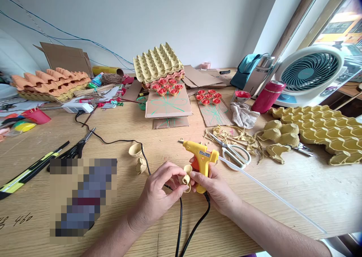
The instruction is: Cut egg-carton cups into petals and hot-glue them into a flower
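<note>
Between my fingertips is a small egg-carton flower (pixel 186 178) of curled tan pulp pieces. My left hand (pixel 161 185) pinches it from the left side. My right hand (pixel 216 187) is wrapped round a yellow hot glue gun (pixel 202 155), its thumb reaching to the flower's right side. The gun's nozzle points up and left, away from the flower, and a long clear glue stick (pixel 268 189) trails from its back. Left of my hands, a cut egg-carton cup (pixel 136 150) and a smaller petalled piece (pixel 141 166) rest on the table.
White-handled scissors (pixel 236 155) lie by pulp scraps (pixel 249 139), near egg trays (pixel 325 128) and a fan (pixel 308 76). Red flowers (pixel 209 96) sit on cardboard (pixel 216 115) behind. A black cord (pixel 113 142) crosses the table; black scissors (pixel 80 147) and a utility knife (pixel 31 172) lie left.
</note>
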`<state>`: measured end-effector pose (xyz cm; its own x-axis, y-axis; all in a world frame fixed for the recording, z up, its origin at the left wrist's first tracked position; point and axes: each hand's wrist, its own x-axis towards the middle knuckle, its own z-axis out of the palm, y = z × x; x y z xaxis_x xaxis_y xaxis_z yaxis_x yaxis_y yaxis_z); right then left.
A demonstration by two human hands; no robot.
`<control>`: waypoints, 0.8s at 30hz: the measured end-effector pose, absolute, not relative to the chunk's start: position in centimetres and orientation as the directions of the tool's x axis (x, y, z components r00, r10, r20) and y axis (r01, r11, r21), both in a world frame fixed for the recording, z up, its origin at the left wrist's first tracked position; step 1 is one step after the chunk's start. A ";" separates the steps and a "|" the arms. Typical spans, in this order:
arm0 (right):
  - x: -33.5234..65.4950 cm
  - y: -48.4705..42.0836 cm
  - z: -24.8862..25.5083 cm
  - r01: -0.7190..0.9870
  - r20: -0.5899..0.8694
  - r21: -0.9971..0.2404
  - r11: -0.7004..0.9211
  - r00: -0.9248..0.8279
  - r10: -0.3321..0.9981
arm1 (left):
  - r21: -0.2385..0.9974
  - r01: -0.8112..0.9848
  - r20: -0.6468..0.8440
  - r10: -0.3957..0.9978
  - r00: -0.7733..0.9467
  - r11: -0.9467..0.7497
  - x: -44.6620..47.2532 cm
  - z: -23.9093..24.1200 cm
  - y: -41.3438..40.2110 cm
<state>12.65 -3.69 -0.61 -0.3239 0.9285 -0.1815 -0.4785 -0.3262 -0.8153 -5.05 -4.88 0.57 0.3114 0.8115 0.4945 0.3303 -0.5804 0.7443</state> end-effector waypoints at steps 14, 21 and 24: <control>12.6 -3.8 -0.7 -0.438 -0.114 -0.847 -0.301 -0.404 0.908 | 0.688 0.392 0.537 0.792 0.291 -0.611 -5.1 0.4 -5.0; 12.6 -3.8 -0.8 -0.448 -0.113 -0.840 -0.306 -0.406 0.907 | 0.656 0.389 0.570 0.762 0.306 -0.647 -5.1 0.5 -4.9; 12.7 -3.8 -0.8 -0.441 -0.107 -0.846 -0.299 -0.409 0.906 | 0.650 0.389 0.576 0.757 0.309 -0.653 -5.0 0.5 -4.8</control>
<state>12.68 -3.83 -0.83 -0.4086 0.9065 -0.1069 -0.4412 -0.2986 -0.8463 -5.01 -4.81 0.50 0.3090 0.7571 0.5756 0.3893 -0.6528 0.6498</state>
